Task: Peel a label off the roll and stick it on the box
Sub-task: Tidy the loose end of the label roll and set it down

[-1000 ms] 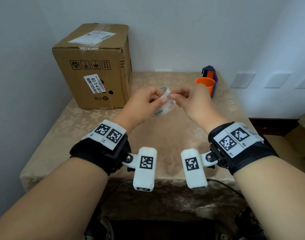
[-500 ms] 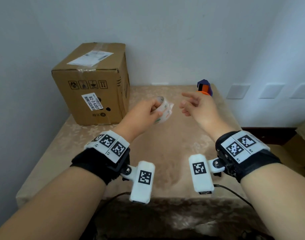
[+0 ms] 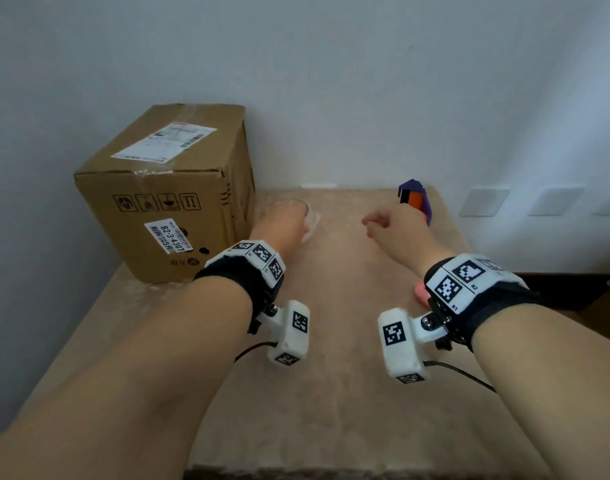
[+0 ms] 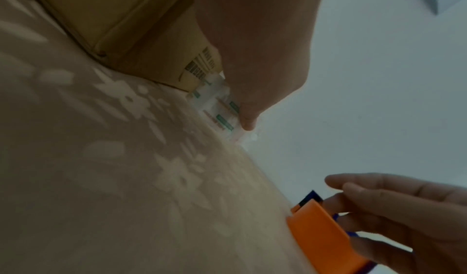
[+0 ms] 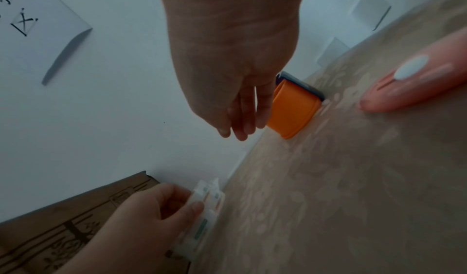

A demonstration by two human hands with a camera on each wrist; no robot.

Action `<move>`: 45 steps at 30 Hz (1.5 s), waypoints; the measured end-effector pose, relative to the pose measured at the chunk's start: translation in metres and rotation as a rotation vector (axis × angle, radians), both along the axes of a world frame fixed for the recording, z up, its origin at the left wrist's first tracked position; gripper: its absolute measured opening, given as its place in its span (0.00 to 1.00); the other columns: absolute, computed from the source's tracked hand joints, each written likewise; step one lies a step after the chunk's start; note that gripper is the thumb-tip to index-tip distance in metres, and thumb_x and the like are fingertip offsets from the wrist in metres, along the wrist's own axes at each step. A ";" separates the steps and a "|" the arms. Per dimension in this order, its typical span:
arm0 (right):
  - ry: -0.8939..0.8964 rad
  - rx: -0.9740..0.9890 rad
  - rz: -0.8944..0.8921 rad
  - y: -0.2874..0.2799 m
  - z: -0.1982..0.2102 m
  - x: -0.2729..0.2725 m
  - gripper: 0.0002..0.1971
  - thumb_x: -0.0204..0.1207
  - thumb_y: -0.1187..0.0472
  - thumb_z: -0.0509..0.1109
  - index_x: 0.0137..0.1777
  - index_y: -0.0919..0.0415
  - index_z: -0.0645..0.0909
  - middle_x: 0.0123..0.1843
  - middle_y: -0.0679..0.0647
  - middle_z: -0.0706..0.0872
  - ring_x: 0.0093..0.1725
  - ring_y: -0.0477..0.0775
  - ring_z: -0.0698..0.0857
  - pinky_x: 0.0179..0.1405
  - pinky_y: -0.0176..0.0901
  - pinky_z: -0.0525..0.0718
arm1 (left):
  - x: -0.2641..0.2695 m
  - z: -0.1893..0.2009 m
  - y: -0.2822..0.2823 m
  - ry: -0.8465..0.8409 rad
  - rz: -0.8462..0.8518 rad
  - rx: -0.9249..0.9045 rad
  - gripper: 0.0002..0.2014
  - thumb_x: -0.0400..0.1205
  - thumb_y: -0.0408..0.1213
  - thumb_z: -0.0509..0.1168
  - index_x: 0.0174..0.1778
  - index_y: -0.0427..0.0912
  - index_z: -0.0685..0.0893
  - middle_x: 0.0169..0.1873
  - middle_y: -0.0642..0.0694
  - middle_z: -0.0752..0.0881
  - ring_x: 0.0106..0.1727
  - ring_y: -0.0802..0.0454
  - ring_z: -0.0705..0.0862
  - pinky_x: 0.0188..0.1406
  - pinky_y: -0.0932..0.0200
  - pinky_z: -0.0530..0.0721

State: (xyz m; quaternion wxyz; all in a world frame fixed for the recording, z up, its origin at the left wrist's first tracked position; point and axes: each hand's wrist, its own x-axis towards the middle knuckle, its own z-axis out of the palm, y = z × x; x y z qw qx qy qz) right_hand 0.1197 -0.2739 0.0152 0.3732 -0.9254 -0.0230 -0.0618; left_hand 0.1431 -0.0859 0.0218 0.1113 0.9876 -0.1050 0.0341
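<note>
The brown cardboard box (image 3: 165, 192) stands at the table's back left, with a white shipping slip on top and a barcode sticker on its front. My left hand (image 3: 288, 220) grips the white label roll (image 3: 311, 223) low over the table, just right of the box. The right wrist view shows the left-hand fingers (image 5: 156, 216) curled round the roll (image 5: 202, 216), which has green and orange print. My right hand (image 3: 390, 223) hovers apart to the right, its fingers (image 5: 240, 118) relaxed. I see no label on them.
An orange and purple tape dispenser (image 3: 414, 199) stands at the back right, just behind my right hand. A pink object (image 3: 422, 293) lies by my right wrist. The patterned tablecloth (image 3: 331, 375) covers the table, and walls close in the back and left.
My right hand has let go of the roll's edge and drawn away to the right. My left hand has carried the roll forward and down beside the box.
</note>
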 end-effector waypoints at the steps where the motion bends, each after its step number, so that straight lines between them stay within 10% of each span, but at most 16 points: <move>1: 0.003 -0.004 0.011 0.001 -0.002 0.002 0.11 0.79 0.66 0.62 0.55 0.60 0.85 0.50 0.56 0.88 0.49 0.49 0.82 0.50 0.38 0.78 | 0.005 -0.004 0.000 -0.009 0.004 0.006 0.05 0.77 0.30 0.62 0.35 0.39 0.79 0.36 0.41 0.83 0.43 0.41 0.85 0.38 0.57 0.72; 6: 0.024 -0.051 0.039 0.000 -0.005 0.006 0.11 0.79 0.65 0.62 0.55 0.58 0.85 0.54 0.57 0.89 0.56 0.54 0.85 0.59 0.45 0.81 | 0.013 -0.018 -0.003 -0.031 -0.008 0.064 0.05 0.75 0.31 0.63 0.34 0.43 0.77 0.38 0.43 0.84 0.45 0.40 0.85 0.41 0.54 0.75; 13: 0.061 -0.151 0.044 -0.033 0.013 -0.024 0.11 0.77 0.67 0.64 0.54 0.64 0.86 0.54 0.59 0.87 0.55 0.57 0.82 0.46 0.31 0.73 | -0.004 -0.004 -0.005 -0.007 -0.015 -0.047 0.18 0.82 0.43 0.59 0.63 0.38 0.80 0.64 0.36 0.80 0.65 0.36 0.77 0.62 0.47 0.76; 25: 0.315 -0.093 -0.114 -0.074 -0.015 -0.094 0.16 0.76 0.60 0.68 0.54 0.75 0.83 0.47 0.65 0.85 0.48 0.62 0.83 0.57 0.55 0.81 | -0.096 -0.014 -0.010 -0.021 -0.039 -0.179 0.13 0.82 0.42 0.61 0.59 0.41 0.81 0.54 0.41 0.86 0.56 0.41 0.83 0.60 0.47 0.81; 29: 0.288 -0.117 -0.131 -0.067 -0.022 -0.100 0.17 0.76 0.49 0.66 0.37 0.65 0.81 0.32 0.62 0.80 0.37 0.59 0.80 0.38 0.45 0.75 | -0.109 -0.018 -0.005 -0.040 -0.058 -0.170 0.13 0.82 0.40 0.61 0.58 0.39 0.81 0.54 0.41 0.86 0.55 0.42 0.83 0.56 0.52 0.79; 34: 0.278 -0.320 -0.173 -0.061 -0.030 -0.096 0.25 0.70 0.37 0.60 0.33 0.59 0.81 0.35 0.59 0.87 0.38 0.61 0.86 0.48 0.51 0.86 | -0.109 -0.022 0.001 -0.050 -0.081 -0.158 0.12 0.82 0.38 0.61 0.58 0.38 0.83 0.53 0.41 0.86 0.54 0.44 0.83 0.55 0.52 0.80; 41: 0.235 -0.035 -0.114 -0.033 -0.022 -0.081 0.14 0.78 0.58 0.66 0.61 0.60 0.80 0.53 0.60 0.88 0.50 0.63 0.87 0.51 0.50 0.85 | -0.096 -0.029 0.010 -0.039 -0.074 -0.172 0.12 0.82 0.38 0.61 0.59 0.39 0.82 0.56 0.42 0.85 0.56 0.47 0.82 0.54 0.55 0.78; 45: 0.250 0.229 -0.170 -0.003 -0.014 -0.056 0.06 0.78 0.66 0.64 0.51 0.66 0.80 0.40 0.60 0.88 0.46 0.62 0.89 0.52 0.54 0.87 | -0.078 -0.022 0.018 -0.058 -0.052 -0.186 0.14 0.83 0.39 0.59 0.62 0.39 0.80 0.60 0.41 0.82 0.59 0.45 0.81 0.59 0.51 0.80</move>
